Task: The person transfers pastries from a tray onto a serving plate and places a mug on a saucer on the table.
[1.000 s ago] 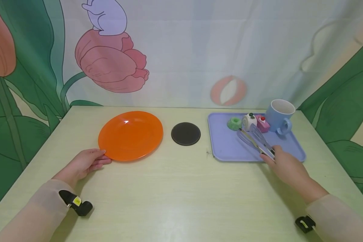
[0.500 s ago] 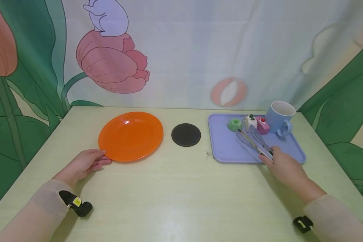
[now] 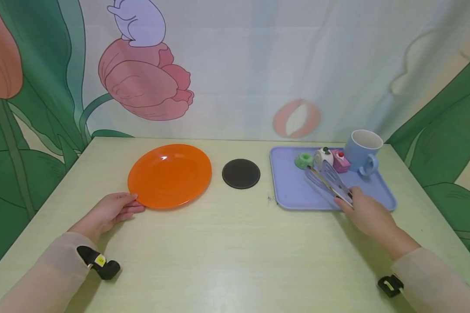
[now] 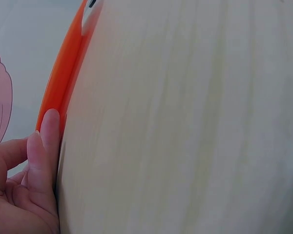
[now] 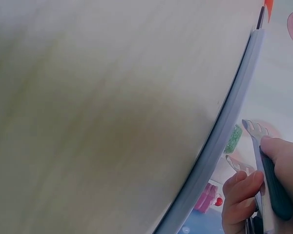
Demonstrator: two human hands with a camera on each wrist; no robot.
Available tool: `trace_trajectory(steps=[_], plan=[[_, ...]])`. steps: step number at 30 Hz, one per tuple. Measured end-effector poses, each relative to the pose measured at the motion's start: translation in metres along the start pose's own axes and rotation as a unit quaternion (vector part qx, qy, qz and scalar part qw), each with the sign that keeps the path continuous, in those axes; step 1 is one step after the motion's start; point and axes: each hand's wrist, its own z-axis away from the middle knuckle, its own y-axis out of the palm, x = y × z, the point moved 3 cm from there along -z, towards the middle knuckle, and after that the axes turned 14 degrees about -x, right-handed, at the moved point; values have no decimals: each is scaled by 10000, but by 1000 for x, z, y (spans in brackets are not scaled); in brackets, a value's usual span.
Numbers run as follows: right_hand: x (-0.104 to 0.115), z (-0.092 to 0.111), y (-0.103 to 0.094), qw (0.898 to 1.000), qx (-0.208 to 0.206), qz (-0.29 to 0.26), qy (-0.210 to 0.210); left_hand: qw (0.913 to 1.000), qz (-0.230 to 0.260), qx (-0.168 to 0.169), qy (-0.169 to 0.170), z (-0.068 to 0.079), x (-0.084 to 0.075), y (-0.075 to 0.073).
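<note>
The tongs [image 3: 326, 184] are reaching over the table [image 3: 235, 243], the biggest thing here, and are hanging above the purple tray [image 3: 291, 191] on the right. The orange plate [image 3: 170, 176] is lying on the left, and the left hand [image 3: 115, 211] is pinching its rim between thumb and fingers. A light pinch is probably doing enough; pushing harder could be sliding the plate.

The right hand [image 3: 370, 215] is gripping the tongs, curling its fingers round the dark handles. The two ends are standing apart and pointing at the cakes. The blue mug [image 3: 360, 150] is standing at the tray's back right corner, so swinging that way could be bumping it. The black disc [image 3: 240, 174] is lying between plate and tray.

The pink slice [image 3: 340, 163], the white roll [image 3: 321, 157] and the green ring [image 3: 300, 161] are sitting in a close row. One tip is coming very near the green ring, but I can't tell if they are touching. Going slowly, keeping low and squeezing softly should be working best.

Compared with a second ago, the right hand is sitting a tiny bit more to the left. The left hand, plate and cakes are staying put.
</note>
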Motion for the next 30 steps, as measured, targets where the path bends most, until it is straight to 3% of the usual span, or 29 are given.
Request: trace_trajectory(steps=[30], plan=[[5, -7, 4, 10000, 60, 46, 11, 10000, 4, 59, -17, 0, 0, 0]])
